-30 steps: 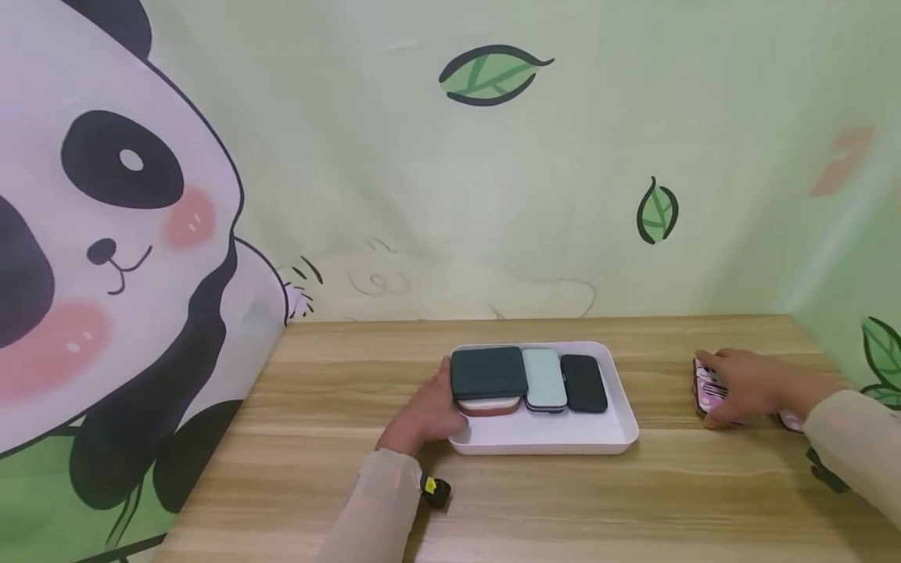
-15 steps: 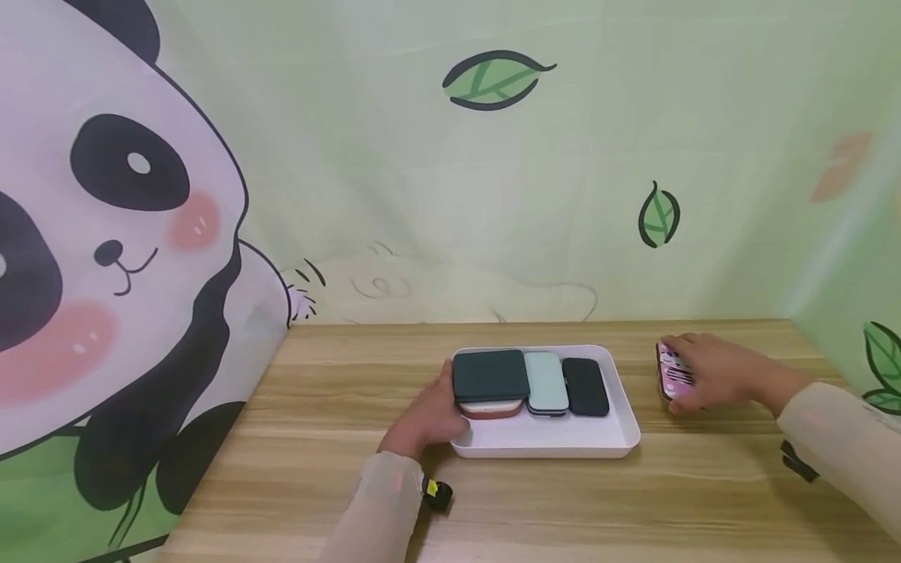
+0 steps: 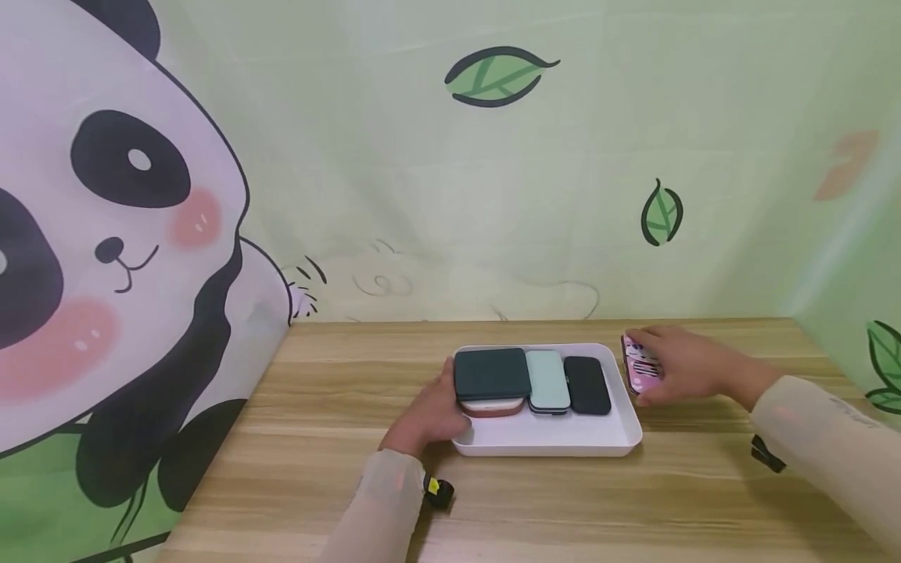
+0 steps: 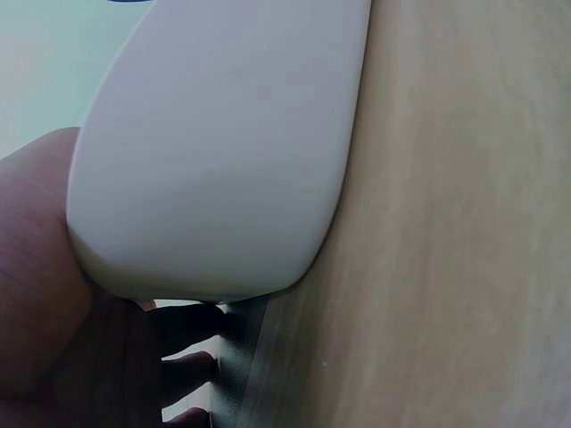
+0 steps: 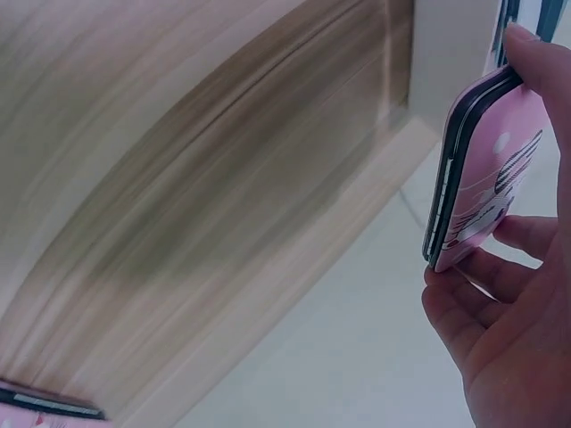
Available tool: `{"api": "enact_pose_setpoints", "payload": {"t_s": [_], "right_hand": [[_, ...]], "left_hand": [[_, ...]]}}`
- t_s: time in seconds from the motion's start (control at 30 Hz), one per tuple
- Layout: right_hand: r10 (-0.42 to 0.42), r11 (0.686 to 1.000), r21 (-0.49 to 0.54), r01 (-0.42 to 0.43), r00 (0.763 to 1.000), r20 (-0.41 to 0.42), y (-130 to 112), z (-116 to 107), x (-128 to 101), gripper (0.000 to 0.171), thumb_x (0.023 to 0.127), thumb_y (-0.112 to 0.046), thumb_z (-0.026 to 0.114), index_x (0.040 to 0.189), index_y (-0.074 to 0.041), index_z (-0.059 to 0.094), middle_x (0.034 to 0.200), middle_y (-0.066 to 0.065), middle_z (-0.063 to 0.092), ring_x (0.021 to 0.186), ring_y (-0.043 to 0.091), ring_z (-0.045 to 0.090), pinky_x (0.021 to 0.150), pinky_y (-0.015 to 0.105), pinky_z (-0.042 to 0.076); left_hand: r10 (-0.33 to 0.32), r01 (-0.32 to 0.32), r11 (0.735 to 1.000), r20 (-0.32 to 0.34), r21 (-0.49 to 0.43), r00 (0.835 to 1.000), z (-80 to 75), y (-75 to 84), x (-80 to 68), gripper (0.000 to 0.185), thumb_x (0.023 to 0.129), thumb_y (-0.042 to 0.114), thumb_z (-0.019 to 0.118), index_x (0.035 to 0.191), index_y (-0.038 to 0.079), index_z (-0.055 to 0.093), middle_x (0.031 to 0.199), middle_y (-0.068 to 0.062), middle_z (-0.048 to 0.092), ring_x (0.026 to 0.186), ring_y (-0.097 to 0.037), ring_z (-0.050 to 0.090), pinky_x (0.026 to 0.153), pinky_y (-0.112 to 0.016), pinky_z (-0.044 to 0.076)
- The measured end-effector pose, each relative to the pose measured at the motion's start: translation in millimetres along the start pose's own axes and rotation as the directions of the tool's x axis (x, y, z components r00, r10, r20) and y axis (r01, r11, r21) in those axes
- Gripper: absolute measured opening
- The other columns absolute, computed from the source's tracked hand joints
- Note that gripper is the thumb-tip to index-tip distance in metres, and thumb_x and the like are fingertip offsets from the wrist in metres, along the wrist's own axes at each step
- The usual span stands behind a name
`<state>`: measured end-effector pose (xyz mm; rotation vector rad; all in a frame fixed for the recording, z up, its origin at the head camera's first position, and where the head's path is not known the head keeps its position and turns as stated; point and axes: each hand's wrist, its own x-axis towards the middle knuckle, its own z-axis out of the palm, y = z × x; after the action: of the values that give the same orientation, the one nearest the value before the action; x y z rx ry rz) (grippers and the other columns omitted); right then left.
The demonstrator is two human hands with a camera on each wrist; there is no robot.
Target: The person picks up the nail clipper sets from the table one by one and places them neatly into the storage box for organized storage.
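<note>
A white tray (image 3: 549, 434) stands on the wooden table. My left hand (image 3: 429, 410) grips its left end; in the left wrist view the tray's wall (image 4: 214, 160) lies between thumb side and fingers. Inside the tray are a dark green square case (image 3: 491, 374) on top of white and brown ones, a mint case (image 3: 547, 379), and a black case (image 3: 588, 385). Just off the tray's right side, my right hand (image 3: 693, 363) pinches a pink patterned flat case (image 3: 642, 366) by its edges. The right wrist view shows this pink case (image 5: 486, 169) raised, with a dark hinged rim.
Another pink case (image 5: 45, 417) lies on the table at the lower left of the right wrist view; the right forearm seems to hide it from the head. Behind the table (image 3: 338, 367) hangs a green backdrop (image 3: 394, 180) with a panda and leaves.
My right hand has carried the pink case leftward from the table's right side to beside the tray. The left hand and tray have stayed in place.
</note>
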<state>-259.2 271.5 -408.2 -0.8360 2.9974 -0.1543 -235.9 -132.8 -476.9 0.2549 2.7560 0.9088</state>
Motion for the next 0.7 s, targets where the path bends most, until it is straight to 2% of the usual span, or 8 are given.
{"api": "enact_pose_setpoints", "payload": {"t_s": [0.43, 0.7], "right_hand": [[-0.011, 1.000, 0.016, 0.010, 0.998, 0.057, -42, 5, 24, 0.106, 0.072, -0.064, 0.078, 0.152, -0.005, 0.041, 0.146, 0.022, 0.049, 0.128, 0.040, 0.051, 0.104, 0.059, 0.044], [0.009, 1.000, 0.018, -0.011, 0.995, 0.098, -51, 13, 36, 0.109, 0.071, -0.068, 0.077, 0.154, -0.008, 0.038, 0.150, 0.020, 0.046, 0.132, 0.040, 0.048, 0.106, 0.060, 0.041]], "left_hand": [[0.016, -0.016, 1.000, 0.000, -0.001, 1.000, -0.7, -1.7, 1.6, 0.110, 0.075, 0.015, 0.069, 0.161, 0.005, 0.001, 0.164, -0.016, 0.026, 0.142, -0.027, 0.038, 0.119, -0.044, 0.029], [0.007, -0.007, 1.000, 0.006, 0.014, 1.000, -0.3, -1.7, 1.9, 0.110, 0.076, 0.016, 0.069, 0.161, 0.005, 0.001, 0.164, -0.016, 0.026, 0.147, -0.030, 0.033, 0.119, -0.045, 0.028]]}}
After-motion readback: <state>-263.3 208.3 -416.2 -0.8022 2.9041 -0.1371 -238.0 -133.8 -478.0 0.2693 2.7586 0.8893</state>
